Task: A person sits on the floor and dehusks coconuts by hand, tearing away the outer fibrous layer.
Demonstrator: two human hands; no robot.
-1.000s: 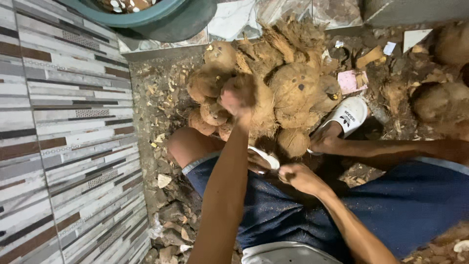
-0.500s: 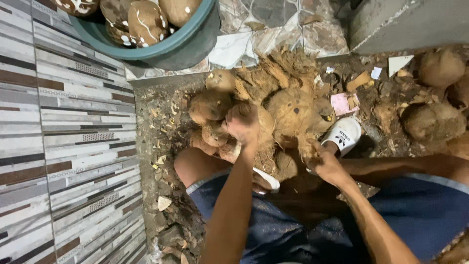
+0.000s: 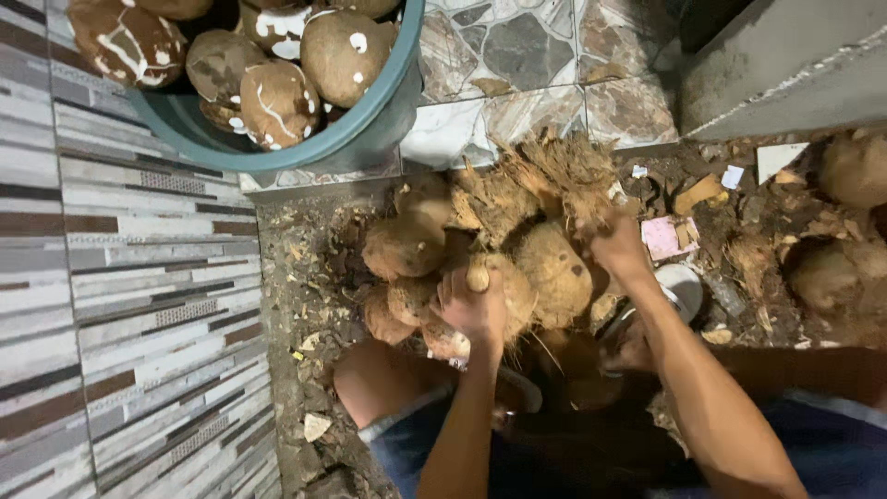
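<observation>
Left hand (image 3: 476,310) — fingers closed around a wooden handle (image 3: 478,275), its long axis pointing away from the person. Right hand (image 3: 617,248) grips fibrous husk (image 3: 564,171), the nearer hand to the coconut (image 3: 552,273) lying between both hands.

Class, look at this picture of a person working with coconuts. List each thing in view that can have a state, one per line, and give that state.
Round teal plastic tub: filled with husked brown coconuts.
Husked brown coconuts: shells chipped, white patches showing.
Pile of hairy brown coconuts: on the ground, fibre still on.
Left hand: closed on a handle-like thing.
Right hand: gripping fibrous husk.
</observation>
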